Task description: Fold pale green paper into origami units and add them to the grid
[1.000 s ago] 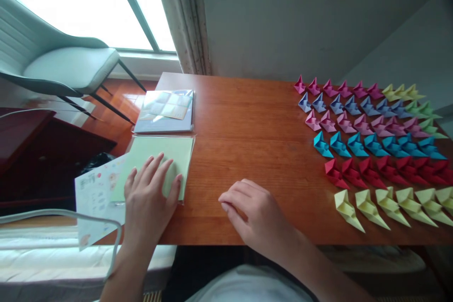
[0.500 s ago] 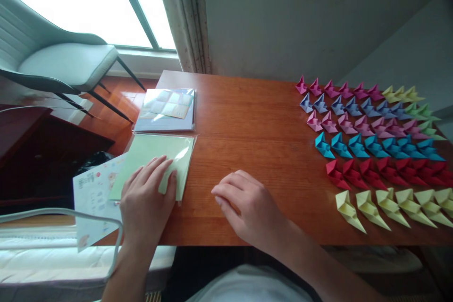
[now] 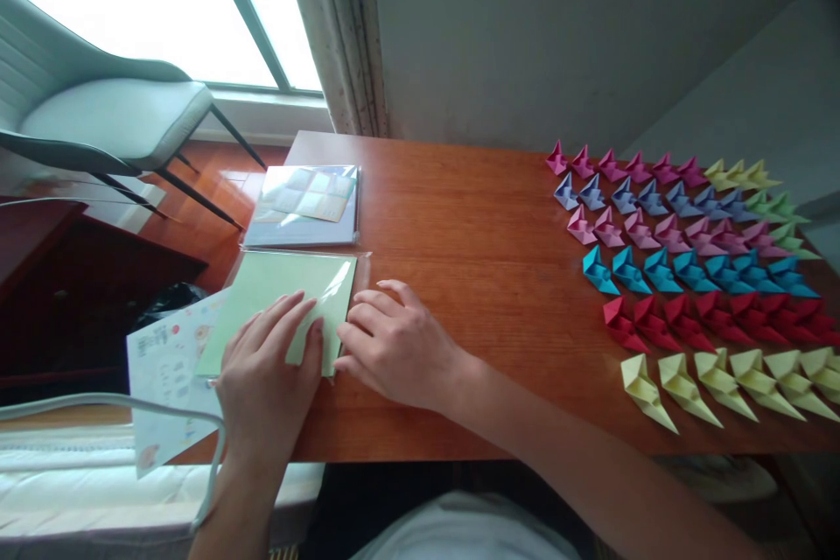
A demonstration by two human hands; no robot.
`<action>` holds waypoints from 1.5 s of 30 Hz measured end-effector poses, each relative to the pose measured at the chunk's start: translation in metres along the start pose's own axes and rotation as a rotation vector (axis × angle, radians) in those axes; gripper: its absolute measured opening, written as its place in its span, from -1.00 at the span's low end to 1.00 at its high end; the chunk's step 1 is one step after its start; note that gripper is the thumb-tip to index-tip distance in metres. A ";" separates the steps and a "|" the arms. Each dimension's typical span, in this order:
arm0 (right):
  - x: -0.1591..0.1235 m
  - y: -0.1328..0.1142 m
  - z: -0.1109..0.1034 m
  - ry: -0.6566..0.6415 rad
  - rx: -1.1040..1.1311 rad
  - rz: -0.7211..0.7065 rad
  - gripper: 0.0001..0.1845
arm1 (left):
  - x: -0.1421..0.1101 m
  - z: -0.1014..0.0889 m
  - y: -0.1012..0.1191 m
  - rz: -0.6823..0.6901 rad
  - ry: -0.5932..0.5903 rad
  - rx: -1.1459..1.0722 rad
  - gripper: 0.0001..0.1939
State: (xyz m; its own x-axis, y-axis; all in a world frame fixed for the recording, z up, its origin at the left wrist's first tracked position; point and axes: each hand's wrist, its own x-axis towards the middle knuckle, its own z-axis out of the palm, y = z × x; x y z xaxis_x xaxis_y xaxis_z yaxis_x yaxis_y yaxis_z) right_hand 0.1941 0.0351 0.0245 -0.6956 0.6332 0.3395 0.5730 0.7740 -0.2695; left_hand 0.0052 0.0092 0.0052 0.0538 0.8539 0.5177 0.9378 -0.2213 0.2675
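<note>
A stack of light green paper in a clear plastic sleeve (image 3: 282, 280) lies at the left end of the wooden table (image 3: 459, 219). My left hand (image 3: 272, 354) rests on its lower part, fingers spread and flat. At the sleeve's right edge is my right hand (image 3: 397, 341), its fingers slightly bent and apart, the tips touching the edge. Nothing shows in its grasp. Just beyond the green pack sits another sleeve holding bluish paper (image 3: 276, 227), with a printed sheet (image 3: 321, 195) on top.
Rows of folded paper boats in pink, lavender, blue (image 3: 664, 271), red (image 3: 686, 321) and yellow (image 3: 689, 385) cover the table's right side. A printed white sheet (image 3: 174, 367) sticks out past the left edge, near a white cable (image 3: 118, 400). A chair (image 3: 118, 118) stands by the window.
My right hand has moved left from the bare tabletop to the right edge of the green paper pack, its fingers spreading. My left hand has stayed on the pack.
</note>
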 end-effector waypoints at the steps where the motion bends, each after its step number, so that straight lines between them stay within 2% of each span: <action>1: 0.000 0.001 0.000 -0.016 0.003 0.015 -0.69 | 0.000 0.000 0.000 0.000 -0.001 -0.005 -0.73; 5: 0.001 0.002 0.001 -0.063 0.010 0.051 -0.65 | 0.000 -0.002 0.001 -0.012 -0.016 -0.024 -0.72; 12: 0.001 0.001 -0.001 -0.074 0.009 0.071 -0.68 | 0.000 -0.003 0.002 -0.038 -0.025 -0.041 -0.74; 16: 0.000 0.001 0.001 -0.087 0.010 0.065 -0.63 | 0.000 -0.002 0.002 -0.044 -0.030 -0.039 -0.74; 27: -0.010 0.002 0.006 -0.038 0.021 0.081 -0.50 | 0.000 -0.002 0.001 -0.037 -0.011 -0.027 -0.75; 33: -0.041 0.009 -0.010 -0.057 -0.030 0.162 -0.46 | 0.001 -0.001 0.002 -0.037 -0.008 -0.006 -0.76; 40: -0.090 0.018 -0.041 -0.125 -0.137 0.293 -0.47 | 0.001 0.000 0.003 -0.050 -0.018 0.009 -0.76; 45: -0.131 0.013 -0.054 -0.022 -0.158 0.377 -0.61 | 0.001 0.000 0.003 -0.046 -0.049 0.022 -0.73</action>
State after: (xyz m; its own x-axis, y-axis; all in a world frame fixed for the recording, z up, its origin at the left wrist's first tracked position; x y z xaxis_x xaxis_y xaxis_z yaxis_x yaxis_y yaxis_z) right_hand 0.3163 -0.0382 0.0253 -0.4325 0.8734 0.2238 0.8479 0.4784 -0.2285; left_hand 0.0080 0.0091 0.0064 0.0267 0.8852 0.4645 0.9470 -0.1712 0.2719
